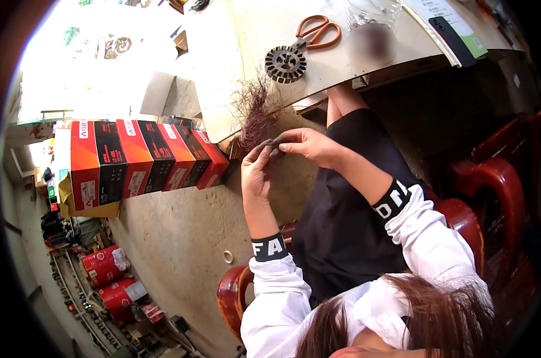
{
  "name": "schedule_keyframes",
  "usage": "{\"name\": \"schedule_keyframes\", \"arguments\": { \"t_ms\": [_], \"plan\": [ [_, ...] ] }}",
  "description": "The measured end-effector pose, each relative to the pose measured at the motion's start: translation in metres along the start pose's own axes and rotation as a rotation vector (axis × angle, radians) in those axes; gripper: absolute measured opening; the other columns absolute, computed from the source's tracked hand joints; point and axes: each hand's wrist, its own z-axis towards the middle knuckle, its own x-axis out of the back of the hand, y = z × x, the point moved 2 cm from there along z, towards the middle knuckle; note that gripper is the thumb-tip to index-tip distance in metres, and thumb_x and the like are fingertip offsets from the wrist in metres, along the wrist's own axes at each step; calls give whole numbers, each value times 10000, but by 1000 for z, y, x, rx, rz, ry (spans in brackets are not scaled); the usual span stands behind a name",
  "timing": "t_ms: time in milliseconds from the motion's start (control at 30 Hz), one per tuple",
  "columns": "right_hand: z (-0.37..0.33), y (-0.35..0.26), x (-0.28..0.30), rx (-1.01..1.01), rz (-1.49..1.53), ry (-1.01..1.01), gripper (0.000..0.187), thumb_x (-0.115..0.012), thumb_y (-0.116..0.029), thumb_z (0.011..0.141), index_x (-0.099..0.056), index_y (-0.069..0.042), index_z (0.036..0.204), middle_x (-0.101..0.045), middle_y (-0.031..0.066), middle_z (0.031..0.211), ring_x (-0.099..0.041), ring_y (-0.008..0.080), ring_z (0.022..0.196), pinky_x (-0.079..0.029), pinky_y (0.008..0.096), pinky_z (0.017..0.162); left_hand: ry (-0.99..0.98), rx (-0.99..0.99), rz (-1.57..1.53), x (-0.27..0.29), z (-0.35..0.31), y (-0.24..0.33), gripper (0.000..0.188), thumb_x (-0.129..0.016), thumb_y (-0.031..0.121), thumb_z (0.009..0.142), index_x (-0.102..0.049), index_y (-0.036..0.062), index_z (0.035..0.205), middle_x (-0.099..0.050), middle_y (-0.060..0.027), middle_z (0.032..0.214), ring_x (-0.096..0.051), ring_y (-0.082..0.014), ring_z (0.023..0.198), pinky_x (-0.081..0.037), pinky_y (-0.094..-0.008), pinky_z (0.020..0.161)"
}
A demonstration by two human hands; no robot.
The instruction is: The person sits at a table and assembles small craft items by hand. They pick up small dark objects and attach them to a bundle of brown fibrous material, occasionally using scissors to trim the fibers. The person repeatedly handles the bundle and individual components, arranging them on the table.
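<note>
My left hand [257, 173] and my right hand [309, 145] meet in front of me over my lap, both pinching a small dark piece [270, 144] from which a tangled bunch of thin reddish copper wire [254, 113] fans upward. A round toothed metal stator core [285, 63] lies on the worktable [252, 36] just beyond the wire. Orange-handled scissors [317, 33] lie next to the core. Both forearms wear white sleeves with black cuffs.
A row of red and black boxes [139, 161] stands on the concrete floor at the left. A black phone [452, 40] and papers lie at the table's right end. Red plastic chairs [491, 185] are under and beside me. Red cans [106, 265] sit lower left.
</note>
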Motion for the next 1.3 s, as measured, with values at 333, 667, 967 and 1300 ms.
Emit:
{"name": "schedule_keyframes", "arguments": {
  "t_ms": [333, 667, 967, 1300],
  "plan": [
    [4, 4, 9, -234, 222, -42, 232, -639, -56, 886, -646, 17, 1106, -686, 82, 1016, -641, 147, 954, -494, 250, 879, -155, 123, -90, 11, 2, 1, 202, -672, 19, 851, -658, -28, 1046, -689, -115, 941, -648, -185, 809, -531, -314, 742],
    [-24, -7, -31, 540, -821, 543, 190, -668, -61, 852, -688, 19, 1023, -702, 109, 949, -659, 154, 852, -504, 259, 770, 126, -135, 28, -12, -1, -8, 183, -679, 9, 846, -671, -31, 1025, -697, -106, 927, -662, -179, 798, -545, -300, 706],
    [-20, 3, -26, 454, -864, 459, 163, -575, -31, 898, -613, 55, 1032, -664, 200, 862, -672, 197, 754, -510, 306, 668, 161, -128, 43, -21, -3, -12, 166, -667, 27, 861, -682, -7, 1022, -701, -99, 939, -653, -177, 764, -520, -299, 634],
    [-14, 8, -19, 291, -337, 327, 153, -551, -50, 898, -636, 77, 895, -666, 107, 744, -588, 95, 682, -487, 288, 641, -225, 59, -131, -18, -6, -10, 399, -659, 113, 884, -554, 17, 1256, -586, -115, 1259, -578, -135, 981, -442, -239, 684]
  ]
}}
